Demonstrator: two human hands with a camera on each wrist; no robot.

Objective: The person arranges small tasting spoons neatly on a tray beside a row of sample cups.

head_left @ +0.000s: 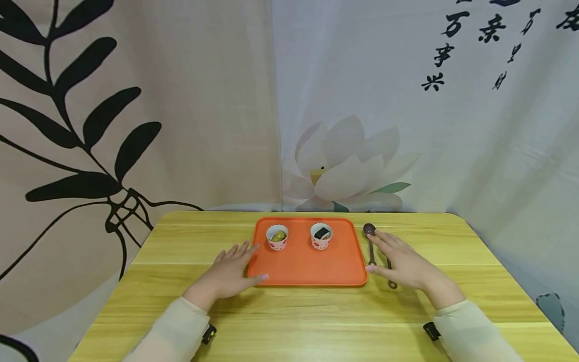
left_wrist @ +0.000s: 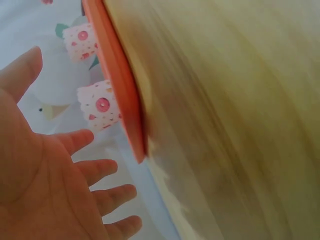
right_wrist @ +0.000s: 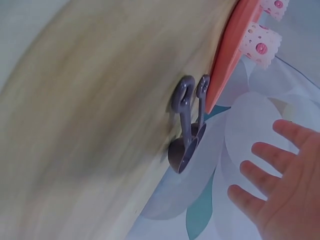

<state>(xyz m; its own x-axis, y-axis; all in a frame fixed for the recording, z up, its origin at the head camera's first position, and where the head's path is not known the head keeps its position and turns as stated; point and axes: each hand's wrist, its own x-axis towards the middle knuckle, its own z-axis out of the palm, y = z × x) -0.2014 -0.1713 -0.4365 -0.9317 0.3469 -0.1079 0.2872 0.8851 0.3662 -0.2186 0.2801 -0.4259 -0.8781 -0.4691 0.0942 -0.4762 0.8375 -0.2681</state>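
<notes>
My left hand (head_left: 228, 275) is spread with straight fingers at the left edge of an orange tray (head_left: 296, 269); nothing is in its grasp. Two white paper cups with pink and red patterns stand on the tray. The left cup (head_left: 277, 245) holds a greenish-yellow piece (head_left: 279, 236), the right cup (head_left: 320, 244) a dark and white piece (head_left: 322, 233). Fingers extended, my right hand (head_left: 404, 264) hovers by two dark measuring spoons right of the tray. One spoon (head_left: 369, 230) shows its bowl; the other spoon (head_left: 392, 284) is mostly hidden beneath that hand in the head view.
All of this lies on a yellow wood-grain table (head_left: 316, 322). Behind the table hangs a pale curtain (head_left: 217, 100) printed with dark leaves, a lotus and writing. Each wrist carries a small black device near the sleeve.
</notes>
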